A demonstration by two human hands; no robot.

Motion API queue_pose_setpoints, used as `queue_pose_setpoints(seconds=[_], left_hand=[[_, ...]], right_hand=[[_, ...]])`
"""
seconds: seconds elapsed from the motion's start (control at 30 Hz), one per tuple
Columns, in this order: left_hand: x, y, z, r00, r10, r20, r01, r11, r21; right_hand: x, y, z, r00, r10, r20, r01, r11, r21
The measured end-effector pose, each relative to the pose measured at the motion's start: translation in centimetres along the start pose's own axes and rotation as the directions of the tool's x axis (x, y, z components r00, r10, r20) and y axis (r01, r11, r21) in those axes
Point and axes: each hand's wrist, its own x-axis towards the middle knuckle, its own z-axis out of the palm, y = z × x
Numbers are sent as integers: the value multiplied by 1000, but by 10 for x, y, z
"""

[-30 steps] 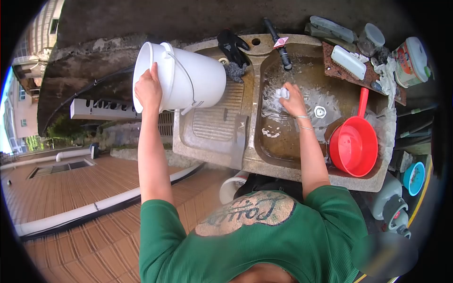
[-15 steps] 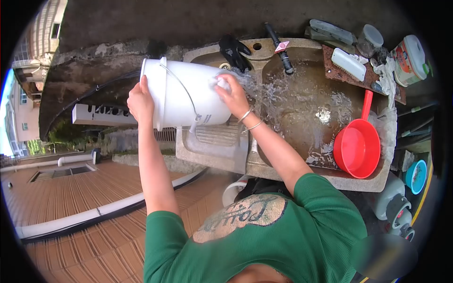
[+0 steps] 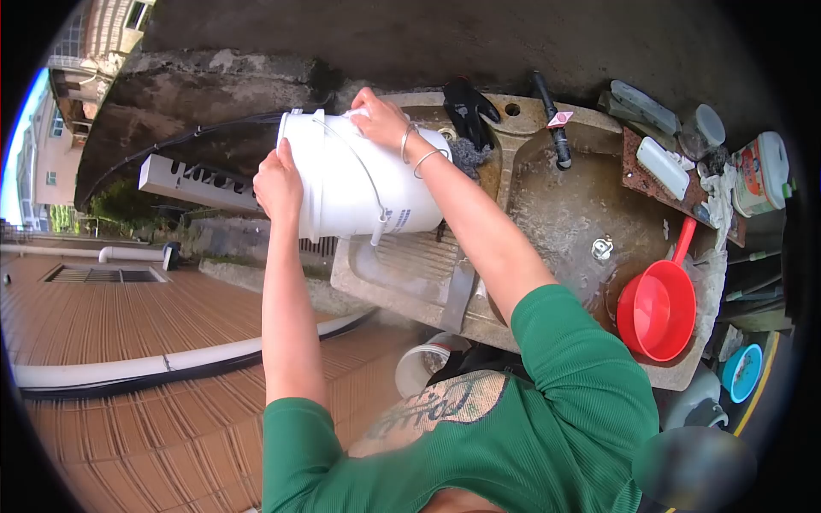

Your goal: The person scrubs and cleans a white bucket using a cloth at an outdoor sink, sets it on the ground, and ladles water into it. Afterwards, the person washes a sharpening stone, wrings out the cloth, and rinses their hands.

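Note:
A white bucket (image 3: 351, 184) with a wire handle lies tilted on its side in the air, over the left end of the stone sink (image 3: 398, 299). My left hand (image 3: 278, 185) is closed on its rim, thumb along the outside. Against the bucket's upper side, my right hand (image 3: 380, 122) presses a small white wad (image 3: 362, 111), mostly hidden under the bent fingers. Two bangles circle that wrist. Just beyond the bucket's base are a black glove (image 3: 469, 107) and a grey scouring wad (image 3: 467, 156).
A black tap (image 3: 552, 124) rises at the sink's back edge. The red dipper (image 3: 657, 309) sits in the right basin. A white brush (image 3: 663, 167) rests on a reddish board (image 3: 631, 162), with a labelled tub (image 3: 759, 175) beyond. Below the sink stands another white bucket (image 3: 421, 369).
My right hand has slid from near the bucket's base to its upper side, towards the rim. Splashing in the right basin has died down. The camera view has shifted.

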Motion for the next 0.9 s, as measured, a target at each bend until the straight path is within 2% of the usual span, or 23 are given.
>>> queue_pose_setpoints(seconds=[0.03,0.1,0.2,0.3,0.4,0.5,0.53,0.63,0.7,0.77,0.83,0.9], left_hand=[[1,9,0,999,-36,-17,36,999,-4],[6,23,-4,996,-79,39,77,996,52],[20,30,1,992,-99,72,94,993,74],[34,39,11,990,-94,103,86,993,78],[41,41,14,986,-93,135,84,994,69],[41,38,15,988,-67,141,60,997,54],[38,36,14,990,-33,140,27,999,42],[32,34,13,985,83,150,-84,996,0],[23,33,11,980,120,160,-115,993,-37],[14,33,8,961,218,171,-206,975,-83],[9,37,14,937,283,203,-219,932,-288],[13,44,20,950,250,185,-199,945,-258]], right_hand=[[-11,-14,4,986,-146,-77,147,989,8],[-22,-21,12,953,-280,-119,292,951,102],[-58,-31,16,905,-389,-172,404,913,57],[-94,-31,31,811,-519,-269,507,854,-117],[-127,-12,50,772,-626,-105,607,777,-169],[-131,3,47,655,-739,159,753,621,-217],[-125,4,42,627,-755,192,775,579,-254],[-114,-9,25,694,-713,-101,672,692,-265],[-80,-14,13,738,-542,-403,521,836,-172],[-26,8,0,875,-410,-257,405,911,-78],[21,38,5,908,-312,-280,247,937,-246],[11,18,-2,943,-261,-206,203,943,-264]])
